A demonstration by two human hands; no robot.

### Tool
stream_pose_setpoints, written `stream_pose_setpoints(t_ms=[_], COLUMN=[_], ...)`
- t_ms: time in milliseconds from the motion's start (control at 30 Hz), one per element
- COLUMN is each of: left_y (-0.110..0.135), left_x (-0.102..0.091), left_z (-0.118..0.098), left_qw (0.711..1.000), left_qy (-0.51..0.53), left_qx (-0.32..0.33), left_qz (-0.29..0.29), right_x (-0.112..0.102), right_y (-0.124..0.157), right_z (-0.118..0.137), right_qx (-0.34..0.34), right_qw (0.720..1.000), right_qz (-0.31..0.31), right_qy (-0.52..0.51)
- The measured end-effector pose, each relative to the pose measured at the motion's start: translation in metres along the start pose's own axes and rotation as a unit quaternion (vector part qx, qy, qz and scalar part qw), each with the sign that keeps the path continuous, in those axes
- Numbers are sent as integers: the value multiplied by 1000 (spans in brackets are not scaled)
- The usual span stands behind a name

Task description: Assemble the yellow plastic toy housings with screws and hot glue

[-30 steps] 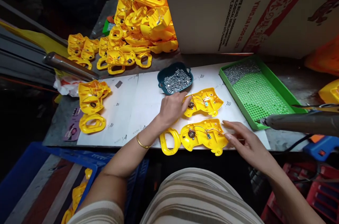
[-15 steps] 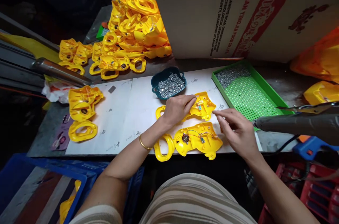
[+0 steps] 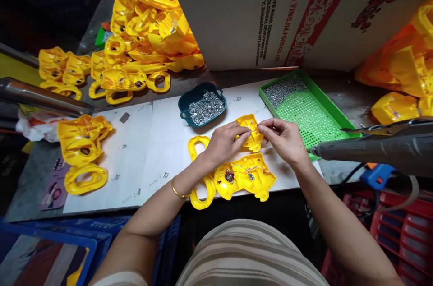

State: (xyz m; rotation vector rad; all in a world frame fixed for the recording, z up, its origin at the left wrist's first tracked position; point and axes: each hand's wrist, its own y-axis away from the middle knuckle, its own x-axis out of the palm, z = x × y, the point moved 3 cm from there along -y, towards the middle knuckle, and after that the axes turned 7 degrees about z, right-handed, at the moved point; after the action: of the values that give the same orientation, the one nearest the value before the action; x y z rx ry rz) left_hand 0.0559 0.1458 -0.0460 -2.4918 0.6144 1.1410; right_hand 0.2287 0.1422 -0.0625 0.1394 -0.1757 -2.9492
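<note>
Two yellow plastic shells lie on the white sheet [image 3: 152, 150] in front of me. My left hand [image 3: 223, 144] rests curled on the far yellow shell [image 3: 248, 124], its fingers pressing the shell's middle. My right hand [image 3: 282, 139] meets it from the right, fingertips pinched together over the same shell; what they pinch is too small to make out. The near yellow shell [image 3: 248, 180] lies face up at the sheet's front edge, showing a round speaker and thin wires, with a ring handle [image 3: 199, 191] at its left.
A dark teal dish of screws [image 3: 202, 106] sits behind the shells. A green perforated tray [image 3: 304, 110] with screws is at the right. A hanging power screwdriver [image 3: 375, 146] juts in from the right. Yellow shells are heaped at the back left [image 3: 149, 24] and left [image 3: 81, 141]. A cardboard box [image 3: 287, 6] stands behind.
My right hand has moved from beside the near shell up and left to the far shell, fingers now pinched. My left hand has stayed on the far shell. The view has shifted right.
</note>
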Motion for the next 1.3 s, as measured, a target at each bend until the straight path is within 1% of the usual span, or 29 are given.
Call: stream_pose_setpoints(t_ms=[100, 200, 300, 367, 400, 433, 500, 533, 567, 700, 833, 900, 967, 1033, 1133, 1233, 1300], left_y=[-1, -5, -10, -12, -13, -15, -17, -19, -20, -26, -27, -26, -26, -27, -29, -30, -31], left_x=[-2, 1, 4, 5, 5, 4, 3, 2, 2, 5, 11, 13, 15, 16, 14, 13, 13], left_z=[1, 1, -1, -1, -1, 0, 1, 2, 2, 2, 5, 6, 7, 5, 2, 0, -1], left_qw=[994, 969, 940, 923, 916, 913, 916, 920, 924, 941, 948, 948, 946, 945, 940, 932, 934], left_qy=[72, 185, 272, 307, 316, 318, 300, 284, 268, 208, 179, 180, 188, 193, 204, 218, 210], left_qx=[-76, -155, -196, -218, -227, -237, -249, -251, -252, -235, -222, -226, -226, -226, -238, -250, -247], left_qz=[19, 42, 66, 85, 92, 95, 98, 99, 103, 128, 138, 136, 136, 135, 135, 146, 151], right_x=[1, 3, 4, 3, 1, -2, -8, -10, -11, -5, 0, 2, 3, 3, 3, 3, 3], right_y=[-2, -4, -5, -6, -6, -5, -3, -2, 0, 5, 8, 7, 7, 7, 7, 8, 9], right_z=[-3, -4, -4, -3, -2, -3, -5, -7, -10, -15, -14, -15, -16, -17, -18, -17, -16], right_qx=[25, 24, 14, -3, -14, -24, -29, -20, -5, 54, 80, 61, 22, -2, 3, 8, 1], right_qw=[999, 998, 998, 999, 1000, 999, 995, 992, 991, 985, 982, 983, 981, 977, 977, 978, 978], right_qz=[7, 13, 25, 28, 19, 2, -35, -45, -41, 39, 70, 71, 63, 56, 65, 73, 75], right_qy=[-43, -60, -61, -37, -12, 22, 89, 114, 131, 158, 158, 160, 182, 204, 203, 196, 197])
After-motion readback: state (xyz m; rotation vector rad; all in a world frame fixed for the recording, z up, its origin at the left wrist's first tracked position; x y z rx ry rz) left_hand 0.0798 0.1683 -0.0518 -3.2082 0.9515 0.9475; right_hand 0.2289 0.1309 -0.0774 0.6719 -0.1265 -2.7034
